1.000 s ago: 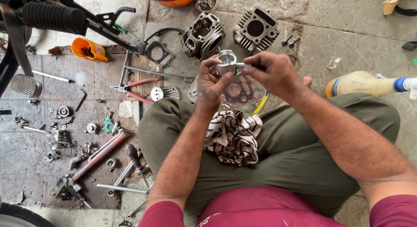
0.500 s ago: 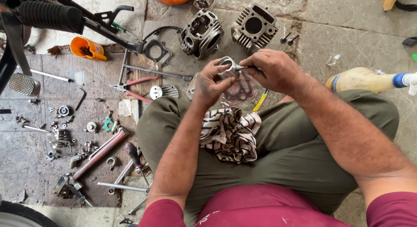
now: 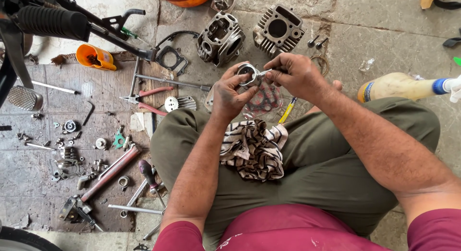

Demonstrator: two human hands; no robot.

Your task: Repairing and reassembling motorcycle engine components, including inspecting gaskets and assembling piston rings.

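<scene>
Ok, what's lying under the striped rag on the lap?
The striped rag rests on the olive trousers across the lap. Whatever lies beneath its folds is covered, so nothing else can be made out.

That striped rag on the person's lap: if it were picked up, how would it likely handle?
The striped rag lies crumpled in folds over the thigh, so it is probably floppy and light. It would likely drape and sag from the fingers rather than roll or slip.

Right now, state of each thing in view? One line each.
left hand: gripping the piston
right hand: pinching a thin metal piece against the piston
piston: held up between both hands, open side toward camera
striped rag: crumpled on the lap
cylinder block: on the floor, bore facing up
cylinder head: on the floor, tilted
red-handled pliers: lying with handles spread
orange cup: tipped on its side
</scene>
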